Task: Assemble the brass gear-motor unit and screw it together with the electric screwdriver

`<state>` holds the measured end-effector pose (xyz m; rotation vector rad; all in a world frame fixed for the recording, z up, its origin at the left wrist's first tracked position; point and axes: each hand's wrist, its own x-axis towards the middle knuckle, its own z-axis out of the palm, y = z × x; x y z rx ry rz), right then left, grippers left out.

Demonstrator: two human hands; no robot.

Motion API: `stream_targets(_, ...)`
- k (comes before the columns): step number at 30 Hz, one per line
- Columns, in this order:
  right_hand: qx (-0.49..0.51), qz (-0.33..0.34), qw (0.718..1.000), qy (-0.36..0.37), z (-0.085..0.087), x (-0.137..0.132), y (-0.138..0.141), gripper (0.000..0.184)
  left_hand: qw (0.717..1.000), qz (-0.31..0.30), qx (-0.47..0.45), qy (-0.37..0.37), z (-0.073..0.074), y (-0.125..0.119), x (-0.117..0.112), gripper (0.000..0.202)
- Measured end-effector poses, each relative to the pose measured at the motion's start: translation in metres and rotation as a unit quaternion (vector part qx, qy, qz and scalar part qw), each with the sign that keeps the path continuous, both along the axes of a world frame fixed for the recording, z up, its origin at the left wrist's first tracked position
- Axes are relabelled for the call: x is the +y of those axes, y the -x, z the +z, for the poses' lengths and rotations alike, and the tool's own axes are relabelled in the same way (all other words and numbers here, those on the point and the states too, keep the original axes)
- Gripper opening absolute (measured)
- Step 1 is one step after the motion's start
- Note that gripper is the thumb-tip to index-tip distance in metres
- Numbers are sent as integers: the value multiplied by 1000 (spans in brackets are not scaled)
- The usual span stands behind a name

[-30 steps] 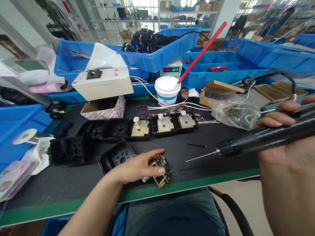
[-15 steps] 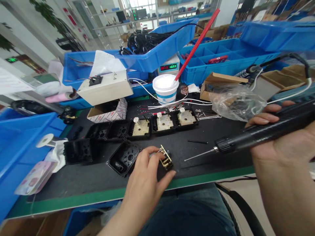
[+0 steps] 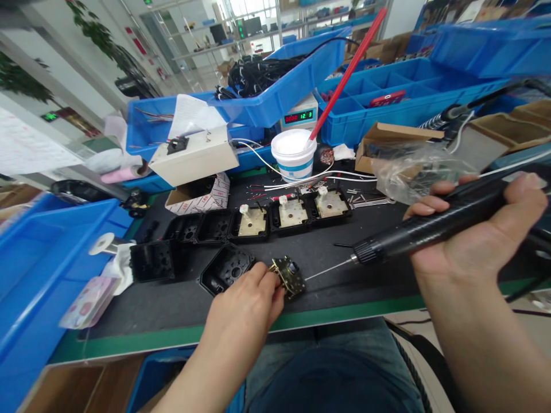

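Note:
My left hand (image 3: 252,298) pinches a small brass-coloured gear assembly (image 3: 289,276) by its left side, just above the black mat. The dark face plate of the assembly, with a black round knob, is turned up toward me. Closed around a black electric screwdriver (image 3: 422,226) is my right hand (image 3: 469,246). Its thin bit (image 3: 329,269) points left, the tip at the right edge of the assembly; whether it touches I cannot tell. Left of the assembly, an open black housing (image 3: 227,267) lies tilted on the mat, partly behind my left hand.
Behind stand black housings with cream plates (image 3: 293,213). A white tub (image 3: 294,158) with a red stick, a plastic bag (image 3: 424,172) and a cream box (image 3: 196,155) lie farther back. A black housing (image 3: 150,261) and a solder spool (image 3: 104,244) are at left, near a blue bin (image 3: 69,246).
My left hand has closed on the gear assembly and turned its plate upward. My right hand has brought the screwdriver left, its bit now at the assembly. The view has shifted slightly.

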<state>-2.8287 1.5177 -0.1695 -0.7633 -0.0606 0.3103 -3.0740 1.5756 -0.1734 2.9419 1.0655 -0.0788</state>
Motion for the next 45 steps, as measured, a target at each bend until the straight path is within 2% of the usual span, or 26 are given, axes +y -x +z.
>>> stream_targets(3, -15, 4, 1000, 5, 1, 2, 7, 42, 995, 0, -91, 36, -17, 21, -3, 10)
stream_targets(7, -73, 46, 996, -5, 8, 9, 22, 47, 968, 59, -232, 70, -49, 38, -17, 6)
stream_targets(10, -143, 104, 984, -15, 22, 16, 42, 53, 941, 100, -307, 99, -66, 42, -28, 5)
stream_targets(12, -201, 131, 971, -14, 34, 20, 58, 47, 926, 121, -338, 115, -71, 42, -32, 6)
stream_targets(15, -239, 149, 959, 2, 53, 25, 81, 37, 920, 128, -349, 126, -75, 42, -33, 6)
stream_targets(18, -236, 159, 958, 21, 63, 28, 92, 35, 917, 123, -350, 144, -78, 44, -33, 9)
stream_targets(23, -272, 172, 947, 17, 56, 34, 88, 38, 899, 128, -381, 172, -80, 44, -32, 10)
stream_targets(26, -282, 172, 944, 17, 51, 37, 87, 49, 893, 126, -393, 179, -80, 45, -33, 10)
stream_targets(30, -255, 179, 950, 26, 54, 36, 95, 52, 892, 122, -398, 178, -82, 45, -33, 11)
stream_targets(33, -226, 177, 957, 41, 58, 34, 103, 64, 892, 120, -401, 168, -83, 45, -32, 11)
stream_targets(34, -226, 180, 956, 42, 59, 33, 105, 62, 892, 119, -404, 166, -83, 45, -32, 11)
stream_targets(38, -258, 185, 948, 34, 62, 30, 109, 36, 892, 116, -406, 161, -83, 44, -30, 10)
stream_targets(45, -252, 185, 949, 36, 65, 34, 110, 46, 892, 110, -411, 155, -82, 44, -28, 11)
